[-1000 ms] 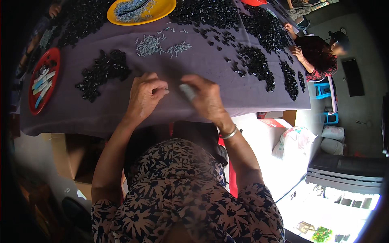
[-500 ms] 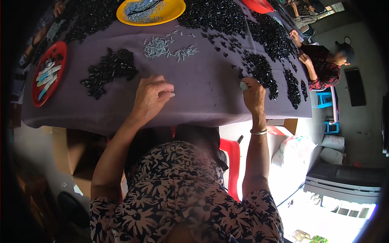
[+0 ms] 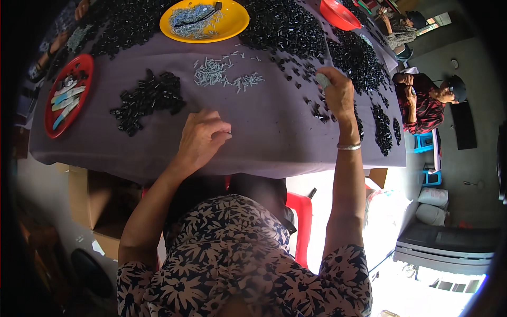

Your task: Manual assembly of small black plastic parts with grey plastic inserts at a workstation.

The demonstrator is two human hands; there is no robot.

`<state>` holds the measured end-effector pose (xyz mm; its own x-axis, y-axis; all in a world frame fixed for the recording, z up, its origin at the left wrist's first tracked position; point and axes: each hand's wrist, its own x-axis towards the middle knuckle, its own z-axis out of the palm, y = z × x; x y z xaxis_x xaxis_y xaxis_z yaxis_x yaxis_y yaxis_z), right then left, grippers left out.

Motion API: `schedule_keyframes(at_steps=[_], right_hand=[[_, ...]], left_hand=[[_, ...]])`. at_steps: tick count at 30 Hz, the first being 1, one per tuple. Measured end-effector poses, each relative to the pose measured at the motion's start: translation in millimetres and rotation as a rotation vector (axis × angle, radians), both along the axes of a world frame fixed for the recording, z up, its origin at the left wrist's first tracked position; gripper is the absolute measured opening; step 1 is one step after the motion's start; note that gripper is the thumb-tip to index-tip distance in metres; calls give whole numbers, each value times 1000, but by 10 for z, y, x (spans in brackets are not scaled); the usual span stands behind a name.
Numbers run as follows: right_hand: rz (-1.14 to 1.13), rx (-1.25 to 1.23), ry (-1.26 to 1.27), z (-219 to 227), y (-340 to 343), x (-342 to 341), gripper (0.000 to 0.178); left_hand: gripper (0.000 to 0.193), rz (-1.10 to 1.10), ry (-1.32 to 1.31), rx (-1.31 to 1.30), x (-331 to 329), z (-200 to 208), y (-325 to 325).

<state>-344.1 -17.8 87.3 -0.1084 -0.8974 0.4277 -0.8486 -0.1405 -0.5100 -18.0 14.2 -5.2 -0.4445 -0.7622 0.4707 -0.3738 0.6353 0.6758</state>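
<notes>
My left hand (image 3: 203,136) is closed in a pinch just above the purple cloth. Whatever its fingertips hold, if anything, is too small to make out. To its upper left lies a heap of small black cylindrical parts (image 3: 149,100). A loose pile of thin pale grey pins (image 3: 212,73) sits beyond it. My right hand (image 3: 340,95), with a bangle at the wrist, is over scattered black parts (image 3: 296,68) on the right. Its fingers are curled together beside a grey-green roundish patch (image 3: 322,80); whether that is held or worn on a digit, I cannot tell.
A yellow plate (image 3: 240,26) of grey pins stands at the back, with a red bowl (image 3: 338,15) to its right. A red tray (image 3: 84,95) with knife-like tools is at left. Large black heaps (image 3: 285,31) cover the far cloth. Co-workers (image 3: 428,100) sit around.
My right hand has moved away from me and slightly right, from the near black parts over the scattered ones. My left hand stays pinched nearly in place. The whole view has shifted slightly.
</notes>
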Motion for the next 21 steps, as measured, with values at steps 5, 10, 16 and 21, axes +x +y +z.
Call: schedule_keyframes(at_steps=[5,10,16,21], right_hand=[[87,143,253,-156,-356,-142,25],[14,225,132,-302,-437,-232,17],[54,358,268,-185,-254,-241,20],[102,485,222,-258,-104,-334,18]], left_hand=[[11,-8,5,-6,-10,0,-5],[10,-14,12,21,-18,-2,-8],[11,-4,-5,17,21,9,-7],[8,-8,-10,-4,25,10,-3]])
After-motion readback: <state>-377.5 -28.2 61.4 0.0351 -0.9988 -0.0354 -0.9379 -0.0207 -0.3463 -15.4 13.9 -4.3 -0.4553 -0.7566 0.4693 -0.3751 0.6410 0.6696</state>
